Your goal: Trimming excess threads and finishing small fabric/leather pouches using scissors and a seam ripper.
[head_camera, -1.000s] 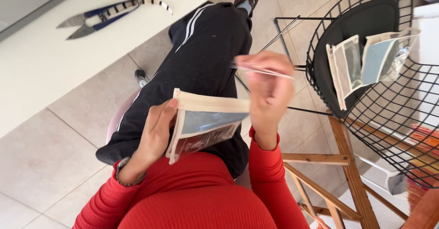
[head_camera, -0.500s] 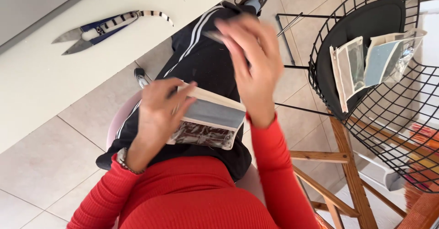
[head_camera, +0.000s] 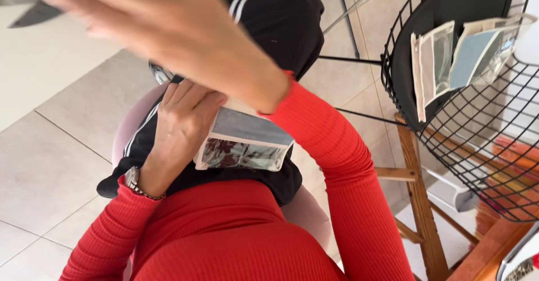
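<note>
View from the head, looking down at the lap. White surface [head_camera: 33, 62] occupies the far left; a pair of scissors [head_camera: 25, 8] lies on it at the top left edge, only the grey blades visible, blurred. Floor [head_camera: 50, 163] is pale beige tile with thin grout lines. Person sits on a pale pink seat [head_camera: 126, 129], in a red ribbed top and black trousers with white side stripes. To the right stands a black wire chair [head_camera: 477, 135] on wooden legs, with a round black cushion [head_camera: 449, 11] against its far side. In that chair, leaning on the cushion, two flat pouches: a clear pouch [head_camera: 432, 62] with cream binding on the left, a second pouch [head_camera: 477, 48] with a grey-blue panel just beside it on the right, their edges overlapping. On the lap lies a fabric pouch [head_camera: 244, 140], grey panel above, clear plastic window below, cream edging. Left hand [head_camera: 182, 124] lies on its left end, fingers curled over the edge, grip closed on it; watch on that wrist. Right hand [head_camera: 163, 28] is raised close to the camera toward the surface, motion-blurred, fingers extended; cannot tell whether its grip holds anything.
</note>
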